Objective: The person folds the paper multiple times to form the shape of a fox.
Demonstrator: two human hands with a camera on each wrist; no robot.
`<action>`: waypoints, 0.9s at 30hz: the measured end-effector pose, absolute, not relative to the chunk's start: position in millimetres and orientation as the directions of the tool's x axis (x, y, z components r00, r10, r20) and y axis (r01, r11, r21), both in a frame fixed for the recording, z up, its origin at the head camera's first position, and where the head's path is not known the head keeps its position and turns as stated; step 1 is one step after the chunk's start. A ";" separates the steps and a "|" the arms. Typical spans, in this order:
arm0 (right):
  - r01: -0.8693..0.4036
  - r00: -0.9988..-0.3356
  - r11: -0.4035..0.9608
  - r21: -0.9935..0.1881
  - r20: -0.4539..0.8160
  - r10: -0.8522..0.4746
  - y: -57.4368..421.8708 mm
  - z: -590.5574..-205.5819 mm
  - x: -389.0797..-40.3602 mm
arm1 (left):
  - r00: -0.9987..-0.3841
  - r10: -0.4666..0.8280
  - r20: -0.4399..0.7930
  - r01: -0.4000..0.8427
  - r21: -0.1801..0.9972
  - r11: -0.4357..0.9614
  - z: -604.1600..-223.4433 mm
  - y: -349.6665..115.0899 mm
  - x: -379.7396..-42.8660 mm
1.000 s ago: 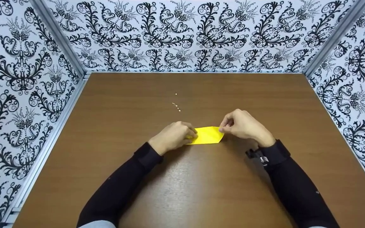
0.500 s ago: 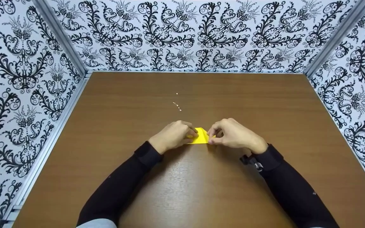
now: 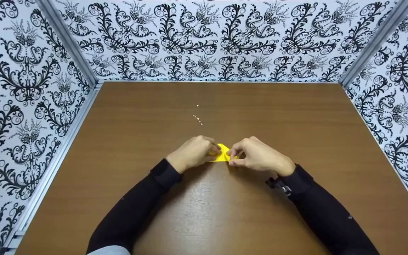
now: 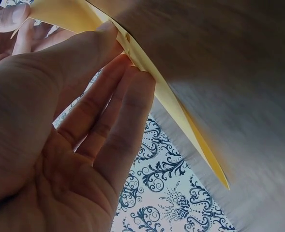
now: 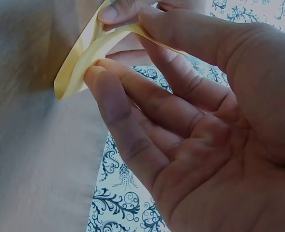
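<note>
A folded strip of yellow paper (image 3: 223, 152) lies on the brown table between both hands. My left hand (image 3: 194, 153) holds its left part against the table, thumb and fingertips on the sheet. In the left wrist view, the paper (image 4: 190, 128) runs out past those fingers to a narrow point. My right hand (image 3: 260, 156) pinches the right end between thumb and fingers, bending it leftward over the rest. A raised, curved flap of the paper (image 5: 79, 72) shows in the right wrist view. Both hands cover parts of the sheet.
The wooden table (image 3: 197, 212) is enclosed by black-and-white patterned walls (image 3: 190, 42) with metal frame posts. Small white specks (image 3: 198, 119) are on the table beyond the hands. Dark sleeves and wrist bands cover both forearms.
My right hand has moved left and slightly toward me, folding the paper's right end over, so less yellow shows. My left hand has stayed in place.
</note>
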State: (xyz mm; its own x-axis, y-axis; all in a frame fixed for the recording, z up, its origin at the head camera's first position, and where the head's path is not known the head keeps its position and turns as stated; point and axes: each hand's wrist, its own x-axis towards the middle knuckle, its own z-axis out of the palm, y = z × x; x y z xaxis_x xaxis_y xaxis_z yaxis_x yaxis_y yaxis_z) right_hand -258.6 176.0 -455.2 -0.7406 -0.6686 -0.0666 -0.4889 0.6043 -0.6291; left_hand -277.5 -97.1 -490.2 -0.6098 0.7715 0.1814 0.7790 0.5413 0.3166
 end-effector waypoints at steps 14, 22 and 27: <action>-0.553 -0.720 0.589 -0.589 -0.017 -0.694 169.6 -469.3 -258.2 | -0.598 0.777 0.196 0.788 0.320 0.525 -492.0 -97.2 -278.6; -0.560 -0.722 0.589 -0.583 -0.005 -0.692 168.7 -469.8 -258.2 | -0.639 0.746 0.188 0.760 0.308 0.573 -490.8 -95.8 -277.9; -0.568 -0.720 0.590 -0.574 -0.001 -0.694 168.0 -471.2 -257.8 | -0.629 0.757 0.178 0.769 0.287 0.572 -492.3 -95.6 -276.7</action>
